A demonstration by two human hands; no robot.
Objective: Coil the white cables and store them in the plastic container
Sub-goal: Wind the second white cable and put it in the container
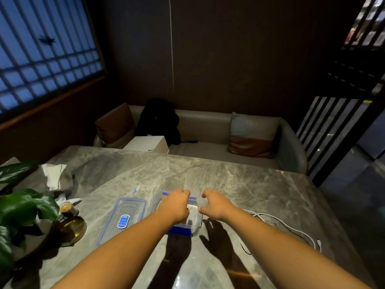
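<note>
1. The plastic container (pixel 195 228) stands open on the table (pixel 229 180). Its lid (pixel 125 217) lies flat just left of it. The hands cover much of the inside, but no cable shows in it.
2. The white cable (pixel 258 214) lies loose and uncoiled on the table to the right of the container.
3. The left hand (pixel 176 205) sits over the container with its fingers curled down at the far rim. The fingertips are hidden, so I cannot tell whether they clamp the rim or only rest there.
4. The right hand (pixel 216 207) hovers just right of the container. Its fingers are bent loosely and apart, with nothing in them, and the thumb points toward the container's right wall.
5. The step in hand looks like settling the container before coiling. The left hand is best placed to steady it while the right hand goes to the cable.
6. The loops should be smaller than the container's opening, with the slack gathered toward the container.
7. The lid is best left to the left of the container until the coil is in.
</note>
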